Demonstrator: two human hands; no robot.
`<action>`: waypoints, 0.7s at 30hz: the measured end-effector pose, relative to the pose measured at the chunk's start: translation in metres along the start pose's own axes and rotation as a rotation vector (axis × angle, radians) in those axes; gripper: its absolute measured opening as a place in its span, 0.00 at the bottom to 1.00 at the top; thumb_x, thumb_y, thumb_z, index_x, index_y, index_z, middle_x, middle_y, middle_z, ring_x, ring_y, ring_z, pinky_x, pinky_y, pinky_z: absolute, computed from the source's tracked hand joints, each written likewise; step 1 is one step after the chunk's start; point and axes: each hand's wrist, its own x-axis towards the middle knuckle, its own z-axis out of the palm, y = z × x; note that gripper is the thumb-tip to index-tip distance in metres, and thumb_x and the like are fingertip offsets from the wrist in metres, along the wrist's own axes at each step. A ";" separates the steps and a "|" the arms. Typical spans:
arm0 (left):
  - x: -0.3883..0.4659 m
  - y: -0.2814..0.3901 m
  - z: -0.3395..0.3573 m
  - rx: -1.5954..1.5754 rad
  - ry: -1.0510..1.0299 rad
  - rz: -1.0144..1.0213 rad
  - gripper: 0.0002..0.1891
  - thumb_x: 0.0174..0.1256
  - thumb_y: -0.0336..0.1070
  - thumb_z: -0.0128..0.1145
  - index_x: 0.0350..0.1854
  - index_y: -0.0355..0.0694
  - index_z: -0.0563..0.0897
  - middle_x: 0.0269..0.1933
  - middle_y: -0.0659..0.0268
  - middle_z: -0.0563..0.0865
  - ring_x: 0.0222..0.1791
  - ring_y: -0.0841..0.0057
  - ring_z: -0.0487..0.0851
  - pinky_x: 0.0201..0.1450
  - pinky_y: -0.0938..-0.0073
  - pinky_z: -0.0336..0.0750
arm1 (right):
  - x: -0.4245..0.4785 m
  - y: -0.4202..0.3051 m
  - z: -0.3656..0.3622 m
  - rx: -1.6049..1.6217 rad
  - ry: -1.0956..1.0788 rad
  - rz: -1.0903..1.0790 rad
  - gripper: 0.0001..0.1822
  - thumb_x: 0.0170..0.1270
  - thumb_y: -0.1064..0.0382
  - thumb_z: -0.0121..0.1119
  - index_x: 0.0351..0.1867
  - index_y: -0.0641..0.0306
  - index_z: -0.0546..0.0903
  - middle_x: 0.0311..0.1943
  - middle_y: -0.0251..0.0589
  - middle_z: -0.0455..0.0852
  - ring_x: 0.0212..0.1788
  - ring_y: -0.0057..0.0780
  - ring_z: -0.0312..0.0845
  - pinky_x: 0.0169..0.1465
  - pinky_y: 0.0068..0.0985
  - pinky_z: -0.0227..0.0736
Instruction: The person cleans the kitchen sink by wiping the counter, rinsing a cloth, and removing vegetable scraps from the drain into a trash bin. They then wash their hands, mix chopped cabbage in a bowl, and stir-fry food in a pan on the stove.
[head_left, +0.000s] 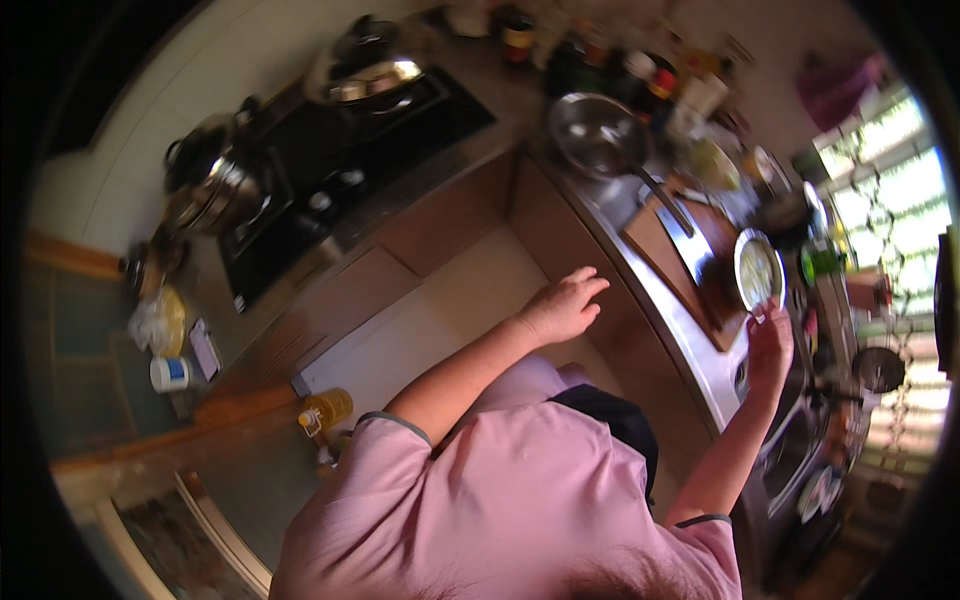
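Note:
My left hand (566, 306) hangs in the air over the floor, in front of the counter's cabinet doors. Nothing is in it, and its fingers are slightly spread. At the counter on the right, the fingers of my right hand (770, 346) grip the near rim of a white-rimmed bowl (759, 271) with pale contents I cannot make out. The bowl is beside a wooden cutting board (720, 304). A broad-bladed knife (686, 244) lies on the board. Above the knife reaches the long handle of a steel frying pan (598, 135).
A black gas hob (300, 172) carries a lidded steel pot (221, 180) and a lidded pan (367, 71). A steel sink (787, 442) is set in the right counter. Bottles and bags crowd the back corner. An oil bottle (328, 409) stands at lower left.

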 end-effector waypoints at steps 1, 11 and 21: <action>-0.010 -0.007 -0.012 -0.009 0.043 -0.011 0.21 0.65 0.36 0.56 0.61 0.39 0.77 0.67 0.51 0.73 0.64 0.56 0.74 0.66 0.64 0.70 | 0.006 0.010 0.010 -0.321 -0.103 0.131 0.22 0.68 0.58 0.60 0.60 0.65 0.76 0.47 0.39 0.85 0.47 0.30 0.82 0.52 0.25 0.75; -0.078 -0.037 -0.111 0.037 0.397 -0.345 0.19 0.65 0.34 0.56 0.58 0.37 0.78 0.62 0.55 0.77 0.59 0.58 0.78 0.61 0.64 0.73 | 0.016 0.061 0.279 -0.400 -0.772 0.384 0.17 0.70 0.59 0.56 0.55 0.64 0.79 0.46 0.39 0.86 0.47 0.28 0.83 0.52 0.25 0.75; -0.113 -0.022 -0.147 0.147 0.642 -0.547 0.18 0.67 0.34 0.55 0.58 0.38 0.78 0.59 0.57 0.80 0.56 0.57 0.80 0.57 0.62 0.76 | 0.044 0.085 0.385 -0.251 -1.156 0.492 0.16 0.71 0.61 0.55 0.55 0.64 0.79 0.46 0.41 0.86 0.45 0.29 0.83 0.51 0.27 0.74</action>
